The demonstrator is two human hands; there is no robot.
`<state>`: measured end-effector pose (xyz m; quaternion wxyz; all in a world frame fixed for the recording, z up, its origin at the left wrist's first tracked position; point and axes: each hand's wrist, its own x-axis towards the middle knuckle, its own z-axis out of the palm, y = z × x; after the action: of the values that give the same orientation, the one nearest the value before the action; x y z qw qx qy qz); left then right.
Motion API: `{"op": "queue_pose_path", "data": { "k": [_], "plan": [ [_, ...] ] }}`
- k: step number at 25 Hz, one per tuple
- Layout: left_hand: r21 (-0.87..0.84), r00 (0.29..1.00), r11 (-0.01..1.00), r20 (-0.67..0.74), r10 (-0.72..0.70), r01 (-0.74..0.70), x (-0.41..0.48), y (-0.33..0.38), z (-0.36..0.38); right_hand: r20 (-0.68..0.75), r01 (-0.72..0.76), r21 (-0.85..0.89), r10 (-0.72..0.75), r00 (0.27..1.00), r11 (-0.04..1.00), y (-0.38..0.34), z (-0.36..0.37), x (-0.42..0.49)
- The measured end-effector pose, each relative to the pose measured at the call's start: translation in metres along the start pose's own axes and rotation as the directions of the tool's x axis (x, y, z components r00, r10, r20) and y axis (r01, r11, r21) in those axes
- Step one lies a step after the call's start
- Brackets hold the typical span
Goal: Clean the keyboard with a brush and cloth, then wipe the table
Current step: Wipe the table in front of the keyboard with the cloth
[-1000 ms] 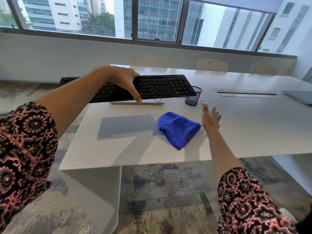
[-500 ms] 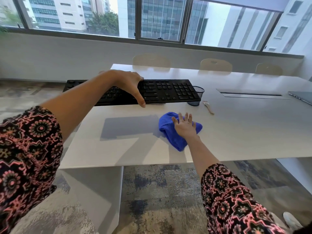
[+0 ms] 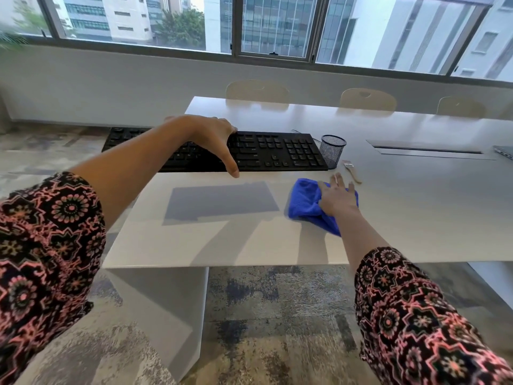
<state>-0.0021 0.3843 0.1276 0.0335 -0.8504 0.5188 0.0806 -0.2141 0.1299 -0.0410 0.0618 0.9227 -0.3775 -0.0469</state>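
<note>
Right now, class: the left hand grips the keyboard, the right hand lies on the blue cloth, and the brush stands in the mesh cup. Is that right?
Not quite. The brush is not in the mesh cup; it lies on the table beside it, as the head view shows. The rest is right: the left hand grips the keyboard and the right hand lies on the blue cloth.
</note>
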Motion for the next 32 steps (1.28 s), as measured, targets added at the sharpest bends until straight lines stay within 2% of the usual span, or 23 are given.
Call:
{"op": "queue_pose_path", "data": {
  "k": [2, 3, 5, 7, 8, 9, 11, 13, 14, 15, 17, 19, 21, 22, 23, 24, 25, 26, 27, 29, 31, 32],
  "plan": [
    [0.000, 1.000, 1.000, -0.001, 0.000, 0.000, 0.001, 0.003, 0.000, -0.098, 0.032, 0.164, -0.016, 0.995, 0.986, -0.014, -0.008, 0.004],
    [0.001, 1.000, 1.000, -0.001, -0.006, 0.006, 0.002, 0.005, 0.000, -0.082, 0.047, 0.251, -0.027, 0.996, 0.967, -0.021, -0.011, 0.003],
    [0.004, 1.000, 1.000, -0.005, -0.013, 0.013, 0.003, 0.008, -0.001, 0.080, 0.011, 0.340, -0.041, 0.996, 0.940, -0.033, -0.006, 0.000],
    [0.012, 1.000, 1.000, -0.001, -0.009, 0.009, 0.002, 0.011, -0.001, 0.265, -0.038, 0.331, -0.054, 0.963, 0.943, -0.044, 0.008, -0.007],
    [0.020, 1.000, 1.000, 0.000, -0.003, 0.003, 0.002, 0.013, 0.000, 0.299, -0.033, 0.349, -0.078, 0.951, 0.936, -0.047, 0.014, -0.008],
    [0.024, 1.000, 1.000, 0.000, 0.003, -0.003, 0.002, 0.013, 0.001, 0.278, -0.019, 0.402, -0.102, 0.955, 0.916, -0.050, 0.014, -0.009],
    [0.025, 1.000, 1.000, 0.000, 0.010, -0.010, 0.003, 0.013, 0.001, 0.065, 0.056, 0.487, -0.100, 0.993, 0.871, -0.053, 0.005, -0.010],
    [0.023, 1.000, 1.000, -0.005, 0.016, -0.016, 0.004, 0.012, 0.003, -0.189, 0.215, 0.431, -0.145, 0.971, 0.876, -0.050, -0.002, -0.011],
    [0.024, 1.000, 1.000, -0.007, 0.016, -0.016, 0.005, 0.012, 0.004, -0.235, 0.316, 0.379, -0.239, 0.942, 0.870, -0.047, -0.002, -0.013],
    [0.025, 1.000, 1.000, -0.007, 0.012, -0.011, 0.005, 0.012, 0.005, -0.221, 0.396, 0.335, -0.338, 0.915, 0.855, -0.046, 0.001, -0.017],
    [0.027, 1.000, 1.000, -0.003, 0.004, -0.004, 0.007, 0.010, 0.006, -0.120, 0.446, 0.297, -0.431, 0.894, 0.844, -0.048, 0.019, -0.028],
    [0.025, 1.000, 1.000, -0.001, 0.006, -0.006, 0.007, 0.010, 0.007, -0.078, 0.386, 0.354, -0.385, 0.920, 0.852, -0.048, 0.036, -0.031],
    [0.026, 1.000, 1.000, -0.001, 0.013, -0.013, 0.006, 0.009, 0.006, -0.155, 0.284, 0.510, -0.238, 0.959, 0.812, -0.048, 0.036, -0.030],
    [0.029, 1.000, 0.999, 0.000, 0.017, -0.017, 0.006, 0.009, 0.006, -0.175, 0.201, 0.652, -0.113, 0.978, 0.731, -0.048, 0.033, -0.029],
    [0.032, 1.000, 0.999, -0.001, 0.021, -0.021, 0.005, 0.008, 0.006, -0.160, 0.116, 0.820, 0.029, 0.987, 0.561, -0.046, 0.028, -0.027],
    [0.030, 1.000, 0.999, -0.002, 0.023, -0.023, 0.004, 0.007, 0.007, -0.071, 0.024, 0.955, 0.150, 0.986, 0.295, -0.042, 0.021, -0.027],
    [0.026, 1.000, 0.999, -0.003, 0.024, -0.023, 0.004, 0.006, 0.007, 0.050, -0.051, 0.999, 0.203, 0.978, 0.002, -0.039, 0.016, -0.027],
    [0.024, 1.000, 0.999, -0.002, 0.023, -0.023, 0.003, 0.005, 0.007, 0.162, -0.111, 0.966, 0.210, 0.964, -0.235, -0.033, 0.015, -0.026],
    [0.027, 1.000, 0.999, 0.000, 0.020, -0.020, 0.004, 0.004, 0.007, 0.224, -0.143, 0.921, 0.190, 0.956, -0.363, -0.027, 0.015, -0.026],
    [0.035, 1.000, 0.999, 0.002, 0.018, -0.018, 0.005, 0.002, 0.007, 0.230, -0.156, 0.890, 0.126, 0.965, -0.429, -0.018, 0.013, -0.024],
    [0.034, 1.000, 0.999, 0.005, 0.020, -0.020, 0.007, 0.001, 0.007, 0.182, -0.138, 0.884, 0.056, 0.982, -0.446, -0.015, 0.010, -0.024],
    [0.035, 1.000, 0.999, 0.004, 0.026, -0.026, 0.008, 0.001, 0.007, 0.158, -0.121, 0.898, 0.053, 0.986, -0.423, -0.016, 0.008, -0.024]
  ]
}}
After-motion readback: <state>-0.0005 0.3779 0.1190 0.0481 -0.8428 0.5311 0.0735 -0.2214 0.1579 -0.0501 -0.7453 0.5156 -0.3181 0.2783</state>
